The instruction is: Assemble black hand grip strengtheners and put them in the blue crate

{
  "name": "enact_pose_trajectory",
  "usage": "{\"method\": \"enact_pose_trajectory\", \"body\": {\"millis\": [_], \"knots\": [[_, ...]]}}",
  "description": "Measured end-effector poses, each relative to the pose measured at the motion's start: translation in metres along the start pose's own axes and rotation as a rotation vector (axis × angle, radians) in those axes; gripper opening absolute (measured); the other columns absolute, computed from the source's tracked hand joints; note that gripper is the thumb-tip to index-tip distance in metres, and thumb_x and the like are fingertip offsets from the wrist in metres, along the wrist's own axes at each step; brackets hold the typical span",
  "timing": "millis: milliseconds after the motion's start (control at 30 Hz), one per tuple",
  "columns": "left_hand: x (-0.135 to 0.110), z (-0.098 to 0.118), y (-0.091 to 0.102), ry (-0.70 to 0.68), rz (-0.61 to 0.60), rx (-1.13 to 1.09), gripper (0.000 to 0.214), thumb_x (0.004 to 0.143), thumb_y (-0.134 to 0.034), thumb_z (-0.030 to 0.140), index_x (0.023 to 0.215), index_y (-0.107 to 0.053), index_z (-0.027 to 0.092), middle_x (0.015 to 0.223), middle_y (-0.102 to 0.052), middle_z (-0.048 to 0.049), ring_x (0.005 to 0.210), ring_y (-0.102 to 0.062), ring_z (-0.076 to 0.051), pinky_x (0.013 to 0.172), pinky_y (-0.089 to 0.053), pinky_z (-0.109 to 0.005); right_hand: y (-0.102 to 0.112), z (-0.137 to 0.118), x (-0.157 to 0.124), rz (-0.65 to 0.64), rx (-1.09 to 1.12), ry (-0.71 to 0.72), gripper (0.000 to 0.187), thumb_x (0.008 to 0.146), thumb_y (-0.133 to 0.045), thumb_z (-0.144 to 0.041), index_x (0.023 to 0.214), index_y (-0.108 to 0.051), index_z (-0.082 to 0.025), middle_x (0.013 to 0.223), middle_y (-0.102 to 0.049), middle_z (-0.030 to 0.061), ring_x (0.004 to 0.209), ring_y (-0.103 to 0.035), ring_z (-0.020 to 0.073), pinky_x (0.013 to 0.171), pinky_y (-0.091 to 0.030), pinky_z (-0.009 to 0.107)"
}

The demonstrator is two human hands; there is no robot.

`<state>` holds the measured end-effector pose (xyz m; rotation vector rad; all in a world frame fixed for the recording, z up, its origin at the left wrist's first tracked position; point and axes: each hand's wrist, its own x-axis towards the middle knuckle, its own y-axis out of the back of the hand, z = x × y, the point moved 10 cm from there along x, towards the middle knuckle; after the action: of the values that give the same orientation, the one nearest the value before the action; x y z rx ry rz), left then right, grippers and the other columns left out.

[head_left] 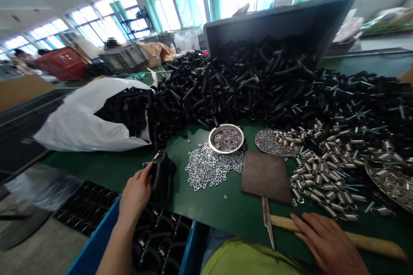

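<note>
My left hand [137, 193] grips a small bunch of black curved handle parts [162, 175] at the table's front edge, just above a blue crate [97, 240] holding more of them. Lying flat with fingers stretched out, my right hand [325, 242] rests on a long wooden stick [371, 242] at the front right. A thin metal blade [267, 221] lies just left of that hand. In front of me sit a loose heap of small metal washers [211, 167], a round steel bowl [226, 139] of them, and a dark square plate [266, 176].
A huge pile of black handle parts [258, 81] spills from a tipped grey bin [280, 19] across the green table [206, 206]. A white bag [87, 120] of parts lies left. Metal springs [325, 172] cover the right side, by steel trays [387, 180]. A red crate [63, 62] stands far left.
</note>
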<state>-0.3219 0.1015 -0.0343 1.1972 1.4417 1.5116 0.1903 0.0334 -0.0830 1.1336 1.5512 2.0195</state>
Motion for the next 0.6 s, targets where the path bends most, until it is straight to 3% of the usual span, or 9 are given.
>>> {"method": "enact_pose_trajectory", "body": {"millis": [100,167,267,400,500,600], "knots": [[0.002,0.001,0.002,0.029,-0.025,0.043,0.046,0.091,-0.029,0.032,0.133,-0.043,0.021,0.121,-0.055,-0.0116,0.095,-0.059,-0.025,0.080,-0.047,-0.035,0.002,0.002,0.004,-0.004,0.001,-0.023,0.033,0.084,-0.054,-0.033,0.115,-0.061,-0.024,0.101,-0.067,0.0063,0.090,-0.060,0.0222,0.081,-0.043,0.037],[0.007,0.015,0.021,0.051,0.047,0.096,0.045,0.091,-0.029,0.035,0.128,-0.049,0.019,0.122,-0.054,-0.0132,0.095,-0.058,-0.028,0.080,-0.047,-0.039,0.005,0.004,0.006,-0.003,0.024,-0.038,0.034,0.084,-0.055,-0.035,0.116,-0.061,-0.025,0.102,-0.067,0.0061,0.091,-0.061,0.0217,0.081,-0.044,0.037],[0.025,0.071,0.055,-0.060,0.211,0.079,0.042,0.091,-0.030,0.032,0.121,-0.056,0.019,0.126,-0.052,-0.0112,0.103,-0.053,-0.030,0.087,-0.044,-0.042,0.013,0.011,0.009,0.019,0.066,-0.073,0.032,0.084,-0.055,-0.033,0.115,-0.061,-0.025,0.102,-0.067,0.0063,0.092,-0.061,0.0207,0.082,-0.046,0.035],[0.057,0.201,0.075,-0.371,0.255,-0.198,0.033,0.089,-0.039,0.031,0.113,-0.061,0.021,0.120,-0.057,-0.0068,0.106,-0.051,-0.024,0.094,-0.042,-0.037,0.023,0.025,0.016,0.079,0.093,-0.133,0.028,0.085,-0.052,-0.027,0.111,-0.063,-0.023,0.101,-0.066,0.0077,0.093,-0.061,0.0218,0.081,-0.048,0.037],[0.071,0.323,0.071,-0.652,0.169,-0.432,0.030,0.088,-0.043,0.025,0.112,-0.061,0.022,0.117,-0.059,-0.0052,0.106,-0.051,-0.020,0.095,-0.041,-0.032,0.030,0.038,0.023,0.125,0.134,-0.204,0.026,0.086,-0.049,-0.021,0.108,-0.064,-0.022,0.098,-0.066,0.0075,0.092,-0.061,0.0210,0.079,-0.049,0.036],[0.078,0.435,0.055,-0.840,0.043,-0.544,0.034,0.084,-0.050,0.021,0.118,-0.056,0.021,0.119,-0.058,-0.0054,0.109,-0.050,-0.019,0.095,-0.040,-0.031,0.036,0.056,0.031,0.160,0.205,-0.300,0.026,0.086,-0.048,-0.016,0.105,-0.065,-0.022,0.096,-0.066,0.0074,0.092,-0.060,0.0202,0.080,-0.049,0.035]]}}
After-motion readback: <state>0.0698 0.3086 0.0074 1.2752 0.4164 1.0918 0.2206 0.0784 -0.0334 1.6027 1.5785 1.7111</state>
